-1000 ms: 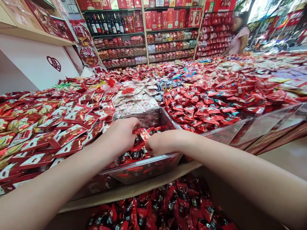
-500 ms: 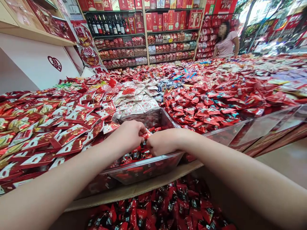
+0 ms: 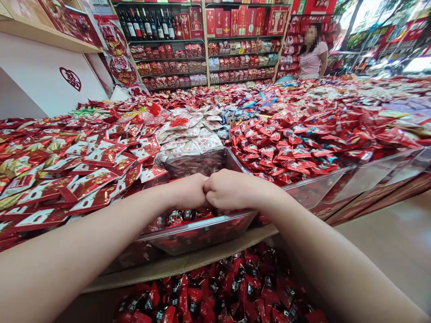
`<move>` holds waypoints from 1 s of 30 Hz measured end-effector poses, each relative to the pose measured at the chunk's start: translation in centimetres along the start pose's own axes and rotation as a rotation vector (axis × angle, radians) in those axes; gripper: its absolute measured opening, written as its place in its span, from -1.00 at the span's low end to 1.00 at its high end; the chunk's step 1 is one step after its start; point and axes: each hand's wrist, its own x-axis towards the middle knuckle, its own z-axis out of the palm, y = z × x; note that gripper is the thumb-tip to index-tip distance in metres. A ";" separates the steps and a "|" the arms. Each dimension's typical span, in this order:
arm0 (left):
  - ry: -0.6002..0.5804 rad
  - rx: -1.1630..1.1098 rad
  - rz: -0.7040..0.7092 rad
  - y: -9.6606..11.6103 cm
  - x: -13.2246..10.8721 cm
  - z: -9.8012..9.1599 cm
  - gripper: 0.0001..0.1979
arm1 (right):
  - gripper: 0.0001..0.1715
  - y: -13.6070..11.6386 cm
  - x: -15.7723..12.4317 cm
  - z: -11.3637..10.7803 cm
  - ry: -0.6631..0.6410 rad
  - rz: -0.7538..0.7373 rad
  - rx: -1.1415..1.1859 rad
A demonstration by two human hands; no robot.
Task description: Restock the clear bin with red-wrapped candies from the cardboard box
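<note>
My left hand and my right hand meet over a clear plastic bin, their knuckles touching. Both are closed, fingers curled inward, and whatever they may hold is hidden behind them. Beneath them in the bin lie red and black wrapped candies, partly covered by my hands. In front of and below the bin, more red and black candies fill a cardboard box, whose edge runs under the bin.
Red and white packets are heaped at left, white packets behind the bin, and red twisted-wrap sweets at right. Clear bin walls line the front edge. A person stands at the far right near stocked shelves.
My hands have come together above the bin, with the right raised slightly. A red wrapper seen between them earlier is now hidden. The view has shifted slightly, and the far person stands more upright.
</note>
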 end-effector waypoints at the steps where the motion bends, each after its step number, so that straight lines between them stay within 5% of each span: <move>1: -0.013 -0.008 0.001 0.0 0.0 0.0 -0.91 | -0.62 0.0 0.0 0.0 0.019 0.017 0.005; 7: -0.103 0.025 0.012 -0.4 -0.2 0.4 -0.96 | -0.63 0.7 0.2 0.3 0.361 0.230 0.107; 15: -0.261 0.166 0.112 0.3 -0.4 1.2 -0.74 | -0.66 0.5 0.2 0.4 0.210 0.196 0.077; 20: -0.323 0.207 0.106 0.6 -1.1 0.4 -0.68 | -0.72 0.7 0.7 0.5 0.322 0.251 0.105; 25: -0.176 0.266 0.087 1.9 -2.6 -1.8 -0.68 | -0.73 1.1 1.1 1.0 0.481 0.295 0.174; 30: 0.297 0.157 -0.014 2.5 -8.8 -2.4 -0.71 | -0.72 1.2 1.1 0.9 0.466 0.249 0.135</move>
